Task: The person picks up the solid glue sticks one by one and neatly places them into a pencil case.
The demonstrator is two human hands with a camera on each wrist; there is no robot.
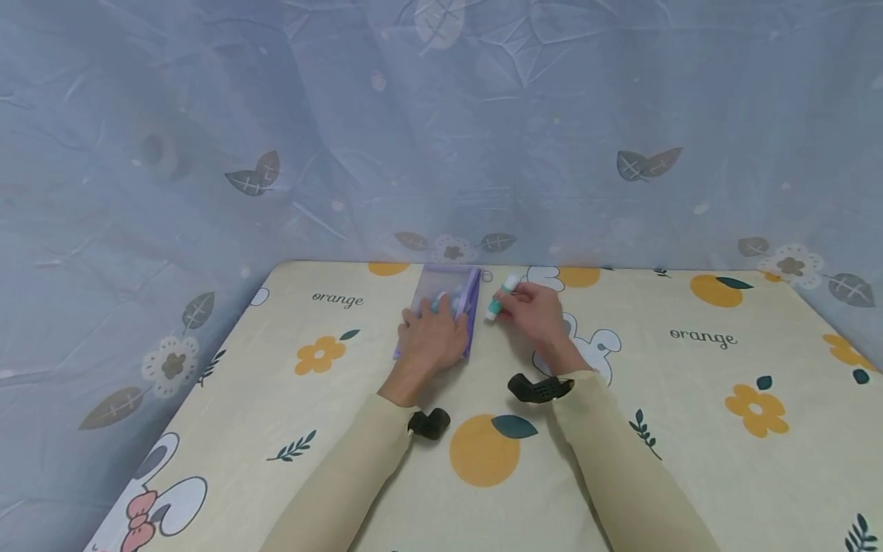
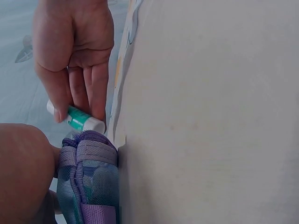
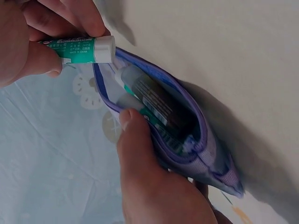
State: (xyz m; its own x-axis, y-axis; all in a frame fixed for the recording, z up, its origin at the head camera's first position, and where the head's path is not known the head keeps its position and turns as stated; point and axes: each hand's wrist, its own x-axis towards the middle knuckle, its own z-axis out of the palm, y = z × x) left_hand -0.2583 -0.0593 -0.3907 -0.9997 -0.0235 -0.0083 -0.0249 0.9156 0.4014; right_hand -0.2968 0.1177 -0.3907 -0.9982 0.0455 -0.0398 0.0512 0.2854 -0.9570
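A glue stick (image 3: 79, 50) with a green label and white ends is pinched between the thumb and fingers of my right hand (image 1: 535, 310). It is held beside the mouth of a purple mesh zipper pouch (image 1: 431, 277), just above the rim in the right wrist view. My left hand (image 1: 433, 337) grips the pouch from above, its thumb (image 3: 133, 135) at the rim of the gaping mouth. Inside lie a dark, barcoded cylinder (image 3: 154, 100) and at least one green-labelled stick (image 3: 159, 122). The left hand's other fingertips are partly hidden in the wrist views.
The table has a cream cloth (image 1: 386, 491) printed with oranges, flowers and rabbits. Behind it hangs a blue-grey patterned curtain (image 1: 441, 138). A small ring (image 1: 487, 276) shows near the pouch's far corner. Dark wrist devices (image 1: 541, 389) sit at both cuffs.
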